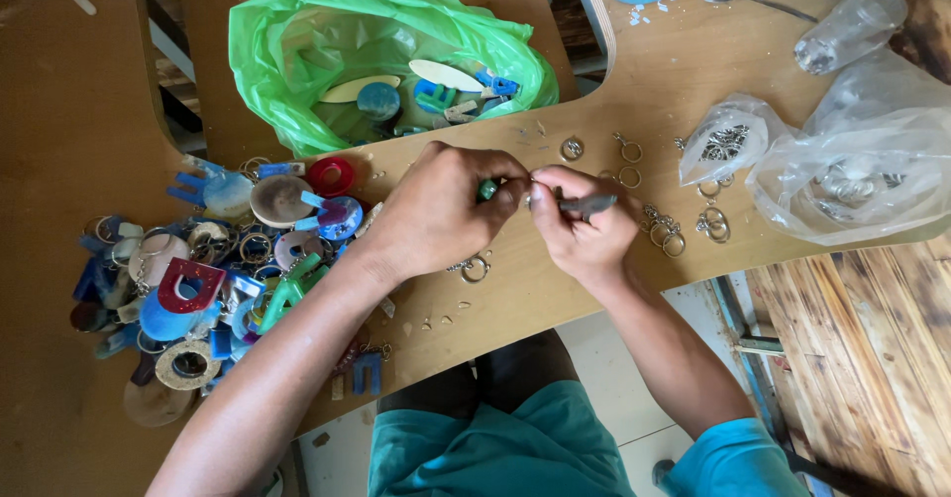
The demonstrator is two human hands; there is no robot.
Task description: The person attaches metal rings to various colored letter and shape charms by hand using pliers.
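My left hand [441, 210] pinches a small green piece [487, 190] between its fingertips above the wooden table [594, 91]. A key ring on a short chain [474, 268] lies just below that hand, partly hidden by it. My right hand [580, 224] grips small grey pliers [586, 203], whose tip meets the green piece where both hands touch. Loose metal key rings [674, 231] lie right of my right hand.
A heap of coloured key-chain shapes [198, 279] covers the table's left. A green plastic bag [376, 56] with more pieces sits behind my hands. Clear plastic bags of metal rings [852, 160] and a clear bottle [852, 26] lie at the right.
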